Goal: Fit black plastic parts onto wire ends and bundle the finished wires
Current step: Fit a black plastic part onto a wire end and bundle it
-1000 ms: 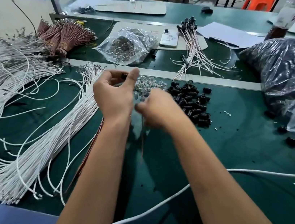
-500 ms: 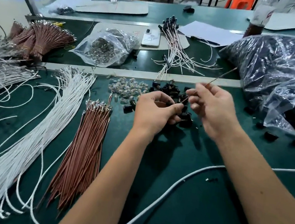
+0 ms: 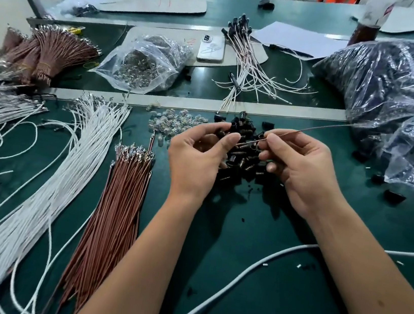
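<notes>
While our right hand (image 3: 302,170) is pinching the thin brown wire (image 3: 311,129) near its end, our left hand (image 3: 197,160) is pinching a light, slippery black plastic part (image 3: 233,128) over the loose pile (image 3: 242,159); the limp wire needs gripping close to its tip.

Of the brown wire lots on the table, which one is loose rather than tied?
The brown wires lying flat beside the left forearm; the far-left brown bundles are banded and fanned.
</notes>
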The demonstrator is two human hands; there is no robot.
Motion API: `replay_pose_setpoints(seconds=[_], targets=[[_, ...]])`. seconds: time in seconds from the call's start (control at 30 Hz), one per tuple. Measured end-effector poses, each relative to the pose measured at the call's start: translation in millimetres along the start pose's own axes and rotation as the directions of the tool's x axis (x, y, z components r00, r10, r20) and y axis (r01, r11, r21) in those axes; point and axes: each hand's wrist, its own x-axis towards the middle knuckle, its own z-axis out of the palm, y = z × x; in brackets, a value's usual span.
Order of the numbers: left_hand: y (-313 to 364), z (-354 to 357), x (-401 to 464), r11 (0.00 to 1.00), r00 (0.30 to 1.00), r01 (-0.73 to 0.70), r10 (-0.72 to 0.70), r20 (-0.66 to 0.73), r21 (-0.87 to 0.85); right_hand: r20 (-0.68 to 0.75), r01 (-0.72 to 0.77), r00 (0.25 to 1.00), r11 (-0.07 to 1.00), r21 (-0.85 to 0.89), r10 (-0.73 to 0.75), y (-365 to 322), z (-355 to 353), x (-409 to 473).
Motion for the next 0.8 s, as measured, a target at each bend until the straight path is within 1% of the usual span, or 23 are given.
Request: replay_pose_setpoints(seconds=[0.1,0.23,0.37,0.6,0.8], targets=[[-0.6,0.6,0.3,0.999,0.999,0.043,-0.043,0.001,-0.029,0.008,0.033,0.999,0.999,0.0,-0.033,-0.5,0.5,-1.5],[-1.5,3.2,0.2,0.995,0.998,0.058,-0.056,0.024,-0.084,-0.002,0.049,0.999,0.998,0.032,-0.049,-1.5,0.4,-2.4],[-3.1,7.0,-1.6,0.984,0.99,0.141,-0.137,0.046,-0.108,-0.044,0.064,0.997,0.997,0.035,-0.062,-0.7,-0.5,-0.8],[0.1,7.7,-3.1,0.942,0.972,0.235,-0.22,0.086,-0.241,-0.064,0.05,0.997,0.998,0.04,-0.047,-3.0,-1.5,-0.8],[1.1,8.3,-3.5,0.932,0.964,0.262,-0.245,0.099,-0.251,-0.073,0.07,0.995,0.998,-0.004,-0.07,-4.4,1.2,-3.3]])
